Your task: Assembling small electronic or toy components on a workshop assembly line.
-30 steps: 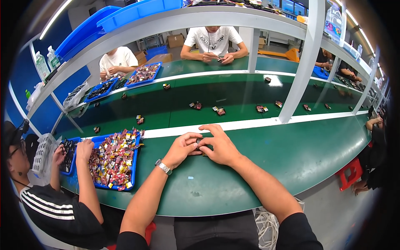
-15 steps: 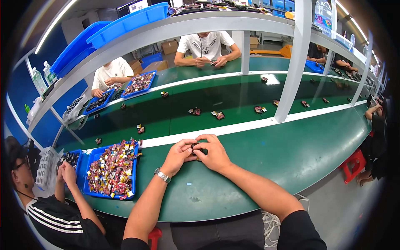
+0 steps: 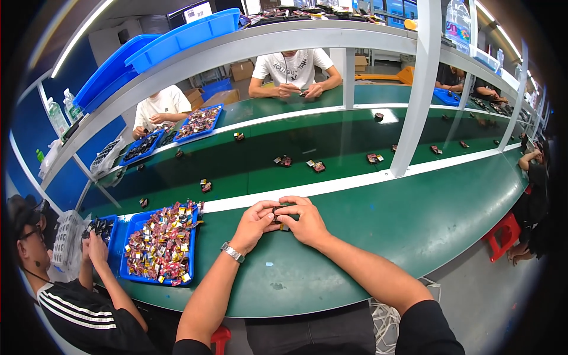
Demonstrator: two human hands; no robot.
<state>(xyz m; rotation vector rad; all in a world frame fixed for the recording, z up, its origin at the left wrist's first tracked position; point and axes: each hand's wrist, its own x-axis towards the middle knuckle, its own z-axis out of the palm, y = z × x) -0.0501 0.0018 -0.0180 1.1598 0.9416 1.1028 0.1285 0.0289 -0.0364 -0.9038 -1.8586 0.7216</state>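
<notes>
Close together over the green worktop point(image 3: 331, 260), my left hand point(image 3: 253, 227) and my right hand point(image 3: 304, 222) pinch one small dark electronic part point(image 3: 277, 214) between thumbs and fingertips. A yellowish bit shows under the right fingers. Most of the part is covered, so its exact kind cannot be made out. To the left of my left hand stands a blue tray point(image 3: 192, 251), heaped with small dark-red pieces bearing white and yellow labels point(image 3: 160, 244).
Beyond a white rail point(image 3: 331, 187) runs a dark green conveyor belt carrying scattered small parts point(image 3: 318, 167). A grey post point(image 3: 417, 94) rises at right. A co-worker point(image 3: 77, 296) sits at left, handling something; others work across the belt. Overhead, a shelf holds blue bins point(image 3: 183, 41).
Parts on the belt have shifted slightly to the right. Both hands stay in nearly the same place around the dark part, with the right fingers slightly lower and changed in pose.
</notes>
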